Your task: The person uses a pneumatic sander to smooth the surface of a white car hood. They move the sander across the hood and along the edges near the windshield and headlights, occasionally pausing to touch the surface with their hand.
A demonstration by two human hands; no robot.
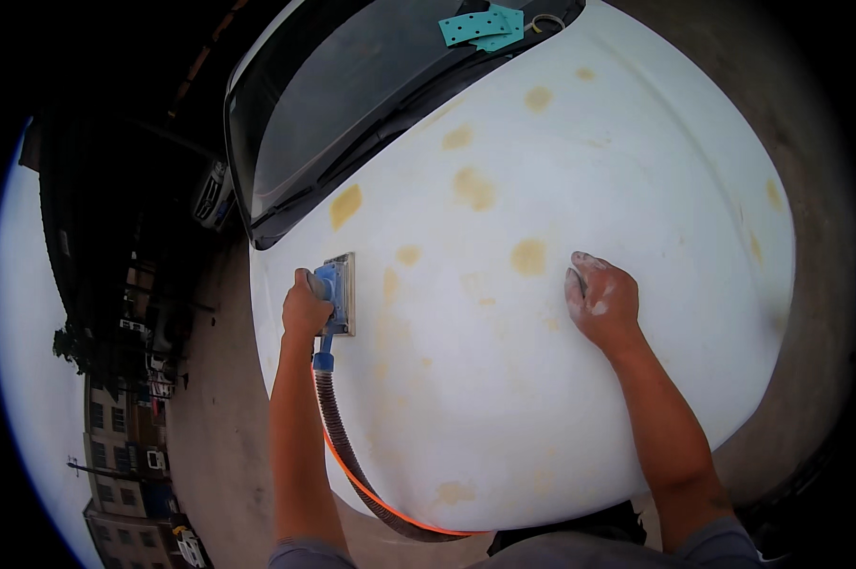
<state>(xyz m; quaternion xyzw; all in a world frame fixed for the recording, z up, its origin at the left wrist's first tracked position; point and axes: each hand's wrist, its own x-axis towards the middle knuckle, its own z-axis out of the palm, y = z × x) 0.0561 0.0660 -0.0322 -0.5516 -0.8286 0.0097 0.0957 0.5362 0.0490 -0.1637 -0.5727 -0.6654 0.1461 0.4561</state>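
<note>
My left hand (305,305) is wrapped round the grip of a blue sander (336,284), whose flat rectangular pad rests on the white car hood (485,379) near its left edge. A ribbed dark hose (338,427) runs from the sander's blue connector down toward my body, with an orange line (364,488) beside it. Over the middle right of the hood is my right hand (603,299), fingers curled in and dusted white. Whatever those fingers may hold is hidden. Just left of it lies a round yellowish patch (528,256); several more such patches dot the hood.
Perforated teal sanding sheets (485,27) and a ring-shaped roll (547,24) lie at the base of the windshield (352,95). A wiper (362,150) runs along the glass's lower edge. Concrete ground (215,398) borders the car; parked vehicles and buildings stand far left.
</note>
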